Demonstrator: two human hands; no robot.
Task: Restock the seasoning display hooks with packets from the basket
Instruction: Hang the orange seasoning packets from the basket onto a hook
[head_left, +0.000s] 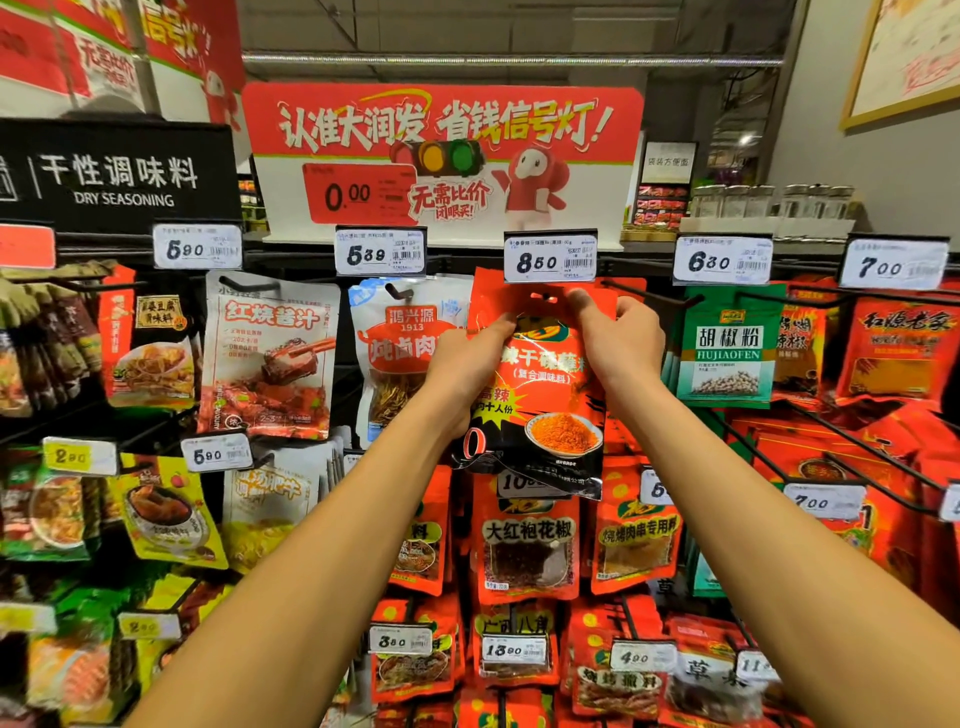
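Observation:
A red and black seasoning packet (540, 405) with a picture of orange powder is held up against the display, just under the 8.50 price tag (550, 258). My left hand (470, 364) grips its left edge near the top. My right hand (613, 338) pinches its top right corner beside the hang hole. The hook behind the packet is hidden by the tag and the packet. The basket is not in view.
Hooks full of packets surround it: a white packet (400, 353) to the left, a green pepper powder packet (727, 353) to the right, red packets (530, 545) below. Black hook rods (841, 447) stick out at the right. A red promotional sign (441, 156) stands above.

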